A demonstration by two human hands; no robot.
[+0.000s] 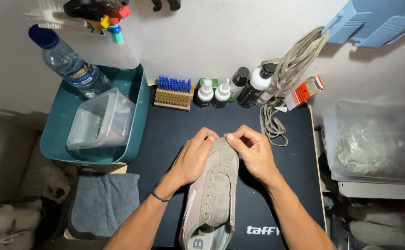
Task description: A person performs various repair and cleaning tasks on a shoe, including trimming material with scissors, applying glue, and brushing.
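A grey-beige lace-less sneaker (214,199) lies on the dark work mat (165,134), toe pointing away from me. My left hand (193,159) grips the left side of the toe, fingers curled over it. My right hand (253,150) pinches the right side of the toe with thumb and fingertips. Both hands meet at the shoe's tip. The heel end is cut off by the bottom edge of the view.
Beige laces (276,120) lie and hang at the back right. A blue-bristled wooden brush (173,95) and several small bottles (221,92) stand along the wall. A teal tub (56,139) at left holds a clear plastic container (98,122) and a water bottle (70,65). A grey cloth (105,203) lies front left.
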